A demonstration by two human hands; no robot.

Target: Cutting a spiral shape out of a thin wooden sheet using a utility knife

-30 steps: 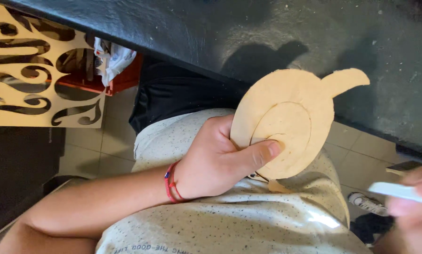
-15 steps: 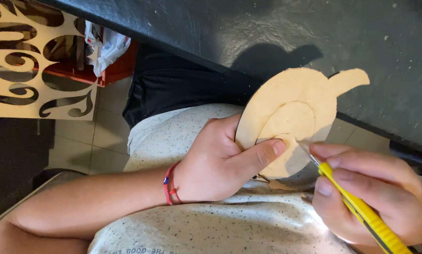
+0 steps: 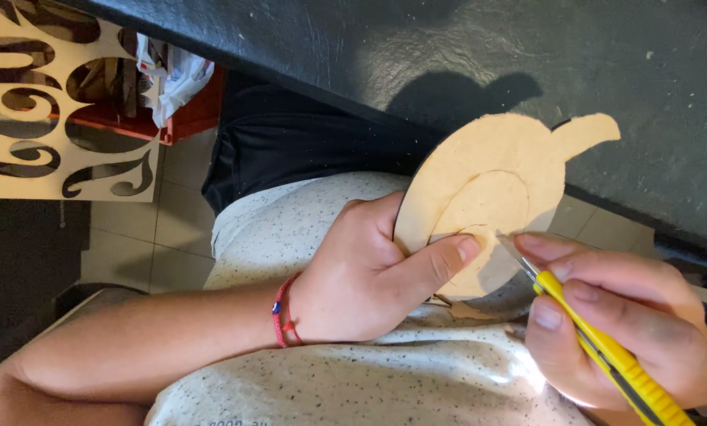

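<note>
1. Head view: left hand (image 3: 353,276) pinches the tan cardboard cutout (image 3: 487,201), thumb pressed on its face, above the lap.
2. Right hand (image 3: 621,323), just right of the cutout, grips a yellow utility knife (image 3: 606,355); blade tip touches its lower-right edge, handle angling down-right.

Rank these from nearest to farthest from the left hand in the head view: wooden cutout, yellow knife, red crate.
1. Wooden cutout: gripped by the left hand.
2. Yellow knife: just right, in the right hand.
3. Red crate: upper left, on the floor.

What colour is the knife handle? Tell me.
Yellow, the knife handle in the right hand; head view.
</note>
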